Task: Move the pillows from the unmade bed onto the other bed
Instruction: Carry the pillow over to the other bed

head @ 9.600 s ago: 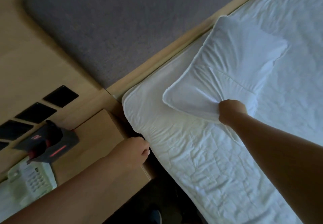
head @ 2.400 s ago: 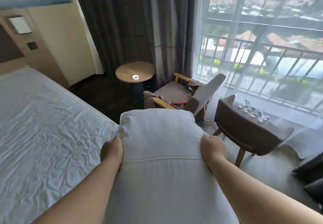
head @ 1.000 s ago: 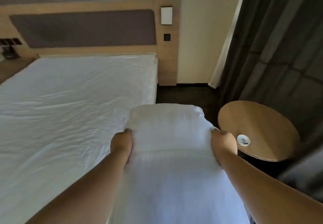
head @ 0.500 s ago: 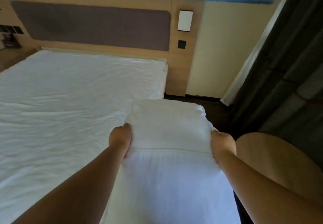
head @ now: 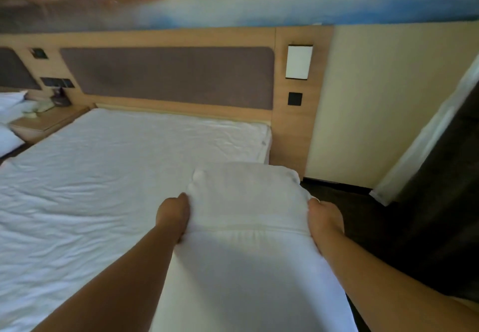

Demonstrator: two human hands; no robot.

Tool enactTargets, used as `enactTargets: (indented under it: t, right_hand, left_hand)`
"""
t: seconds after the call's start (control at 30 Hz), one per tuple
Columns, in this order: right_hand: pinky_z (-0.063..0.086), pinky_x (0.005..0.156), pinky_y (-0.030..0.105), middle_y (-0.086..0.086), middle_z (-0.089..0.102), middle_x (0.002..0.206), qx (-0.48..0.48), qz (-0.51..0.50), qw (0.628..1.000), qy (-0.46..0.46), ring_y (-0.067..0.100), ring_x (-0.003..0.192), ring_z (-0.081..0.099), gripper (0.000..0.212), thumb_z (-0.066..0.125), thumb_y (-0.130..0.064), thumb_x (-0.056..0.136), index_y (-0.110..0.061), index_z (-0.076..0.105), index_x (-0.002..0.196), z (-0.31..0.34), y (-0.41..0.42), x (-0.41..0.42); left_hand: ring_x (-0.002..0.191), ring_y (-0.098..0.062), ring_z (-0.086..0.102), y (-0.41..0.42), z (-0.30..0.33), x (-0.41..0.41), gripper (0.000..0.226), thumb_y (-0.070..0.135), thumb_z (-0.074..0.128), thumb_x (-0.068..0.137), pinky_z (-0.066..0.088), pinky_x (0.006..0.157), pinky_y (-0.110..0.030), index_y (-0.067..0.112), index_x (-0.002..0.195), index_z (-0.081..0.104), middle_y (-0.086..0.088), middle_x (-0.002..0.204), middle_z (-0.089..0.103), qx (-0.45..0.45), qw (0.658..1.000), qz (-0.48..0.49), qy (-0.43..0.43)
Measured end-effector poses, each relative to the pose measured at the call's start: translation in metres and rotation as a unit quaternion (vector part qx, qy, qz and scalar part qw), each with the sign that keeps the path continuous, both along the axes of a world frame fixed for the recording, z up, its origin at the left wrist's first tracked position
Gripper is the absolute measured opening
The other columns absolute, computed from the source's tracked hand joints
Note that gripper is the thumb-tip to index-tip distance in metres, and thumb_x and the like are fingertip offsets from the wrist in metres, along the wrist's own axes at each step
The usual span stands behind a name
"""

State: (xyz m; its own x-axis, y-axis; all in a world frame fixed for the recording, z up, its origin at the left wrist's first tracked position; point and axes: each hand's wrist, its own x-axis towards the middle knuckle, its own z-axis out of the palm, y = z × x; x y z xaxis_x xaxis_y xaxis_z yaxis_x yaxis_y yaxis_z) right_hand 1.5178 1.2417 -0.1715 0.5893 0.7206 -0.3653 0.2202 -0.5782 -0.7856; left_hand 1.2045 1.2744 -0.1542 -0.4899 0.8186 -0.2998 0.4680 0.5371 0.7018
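Observation:
I hold a white pillow out in front of me, lengthwise, over the near right corner of a bed. My left hand grips its left side and my right hand grips its right side. The bed below and to the left has a bare, wrinkled white sheet and no pillows on it. At the far left edge, parts of other white pillows lie on a second bed, mostly out of frame.
A wooden headboard with a brown padded panel backs the bed. A nightstand with a phone stands between the two beds. Dark floor and a dark curtain are to the right.
My view has tilted up and swung left, bringing the nightstand and the second bed's pillows into sight. Both hands keep the same hold on the pillow. The round table has left the frame.

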Motion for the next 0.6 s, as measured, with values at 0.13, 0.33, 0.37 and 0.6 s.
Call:
enactTargets:
  t: [0.13, 0.33, 0.37, 0.6]
  right_hand:
    - [0.047, 0.075, 0.037, 0.01, 0.061, 0.08, 0.026, 0.043, 0.999, -0.012, 0.025, 0.071, 0.055, 0.038, 0.043, -0.033, 0.101, -0.008, 0.062, 0.08, 0.015, 0.084, 0.025]
    - [0.049, 0.078, 0.041, 0.013, 0.066, 0.09, 0.04, 0.067, 0.997, -0.017, 0.033, 0.081, 0.061, 0.04, 0.042, -0.035, 0.101, -0.006, 0.066, 0.086, 0.009, 0.195, 0.03]
    - [0.05, 0.079, 0.041, 0.013, 0.067, 0.089, 0.042, 0.069, 0.997, -0.021, 0.032, 0.08, 0.061, 0.042, 0.041, -0.037, 0.102, -0.007, 0.066, 0.086, 0.007, 0.215, 0.028]
    - [0.05, 0.083, 0.041, 0.022, 0.069, 0.103, 0.067, 0.058, 0.996, -0.032, 0.038, 0.094, 0.062, 0.043, 0.042, -0.034, 0.102, -0.002, 0.071, 0.097, 0.015, 0.375, 0.029]
  left_hand:
    - [0.105, -0.043, 0.06, 0.066, 0.003, 0.023, 0.049, 0.033, 0.037, 0.101, 0.048, 0.096, -0.043, -0.006, 0.103, 0.066, -0.03, 0.111, 0.064, 0.012, 0.999, 0.029, -0.01]
    - [0.102, -0.041, 0.06, 0.172, -0.014, 0.035, 0.053, 0.038, 0.036, 0.101, 0.041, 0.085, -0.039, -0.004, 0.103, 0.068, -0.026, 0.108, 0.066, 0.023, 0.998, 0.059, 0.008]
    - [0.104, -0.042, 0.06, 0.195, -0.017, 0.035, 0.053, 0.038, 0.036, 0.101, 0.041, 0.087, -0.04, -0.005, 0.103, 0.068, -0.027, 0.11, 0.066, 0.021, 0.998, 0.054, 0.013]
    - [0.109, -0.043, 0.058, 0.373, -0.028, 0.034, 0.051, 0.032, 0.031, 0.103, 0.043, 0.094, -0.043, -0.006, 0.107, 0.065, -0.028, 0.116, 0.064, 0.018, 0.999, -0.002, 0.028]
